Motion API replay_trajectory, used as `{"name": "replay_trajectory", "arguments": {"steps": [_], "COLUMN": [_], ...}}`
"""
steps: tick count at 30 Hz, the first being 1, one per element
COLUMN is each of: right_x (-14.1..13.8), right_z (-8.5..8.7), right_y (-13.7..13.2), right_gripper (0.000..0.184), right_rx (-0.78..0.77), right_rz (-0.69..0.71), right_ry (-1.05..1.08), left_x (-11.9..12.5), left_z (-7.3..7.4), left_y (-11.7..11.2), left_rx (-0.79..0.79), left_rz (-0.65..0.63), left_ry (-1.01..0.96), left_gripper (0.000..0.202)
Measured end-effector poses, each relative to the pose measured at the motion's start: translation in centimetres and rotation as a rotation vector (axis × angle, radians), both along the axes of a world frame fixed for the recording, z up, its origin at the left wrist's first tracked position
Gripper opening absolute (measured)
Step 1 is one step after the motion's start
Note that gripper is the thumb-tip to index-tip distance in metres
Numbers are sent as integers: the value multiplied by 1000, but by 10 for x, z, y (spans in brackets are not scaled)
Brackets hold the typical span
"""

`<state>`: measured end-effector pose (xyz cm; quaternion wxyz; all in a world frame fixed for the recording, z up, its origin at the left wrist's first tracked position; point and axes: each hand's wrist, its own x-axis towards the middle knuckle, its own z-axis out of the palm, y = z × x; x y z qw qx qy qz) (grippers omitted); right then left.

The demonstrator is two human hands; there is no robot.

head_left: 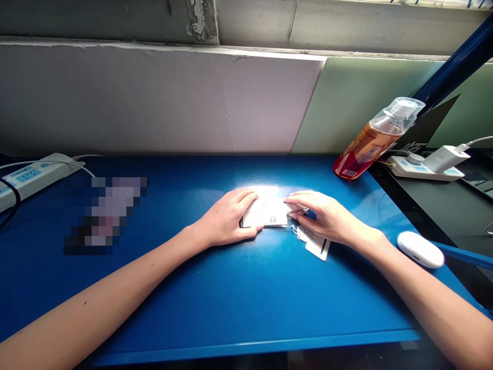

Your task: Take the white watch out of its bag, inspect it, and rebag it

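Beyond the left hand [231, 218], a seemingly cracked wall [154, 97] backs the blue tabletop [239, 293]

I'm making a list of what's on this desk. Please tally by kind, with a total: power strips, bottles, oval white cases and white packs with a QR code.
2 power strips
1 bottle
1 oval white case
1 white pack, held in the left hand
Total: 5

The desk [246, 298] is lying open at six o'clock from the white item [265, 210]; a bottle [372, 146] is blocking two, the wall [154, 97] twelve.
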<state>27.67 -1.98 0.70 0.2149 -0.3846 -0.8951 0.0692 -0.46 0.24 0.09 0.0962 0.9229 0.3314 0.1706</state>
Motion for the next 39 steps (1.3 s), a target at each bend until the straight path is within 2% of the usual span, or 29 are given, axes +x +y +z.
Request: {"name": "replay_trajectory", "arguments": {"steps": [4,11,15,21,27,33,39], "right_x": [-1,11,15,10,15,26,27], "right_z": [-1,12,10,2,7,15,8], "right_y": [0,0,2,2,3,10,13], "right_gripper": [23,19,24,25,23,25,30], "right_rx": [-2,-51,-80,-22,-12,-49,-1], "right_rz": [-32,-49,-36,-8,9,-45,-106], "right_ry": [12,-68,-85,-86,-124,-44,19], "left_x": [0,1,0,1,1,1,1], "left_z": [0,1,1,1,1,1,2], "left_y": [0,0,0,0,-1,-1,-1], "left_rx": [-7,-16,-19,-22,-22,-13,-22], "left_rz": [-4,-1,-1,2,13,11,12], "left_ry": [-10,-8,-12,-6,8,-2,9], "left_gripper": [62,61,59,60,62,61,63]}}
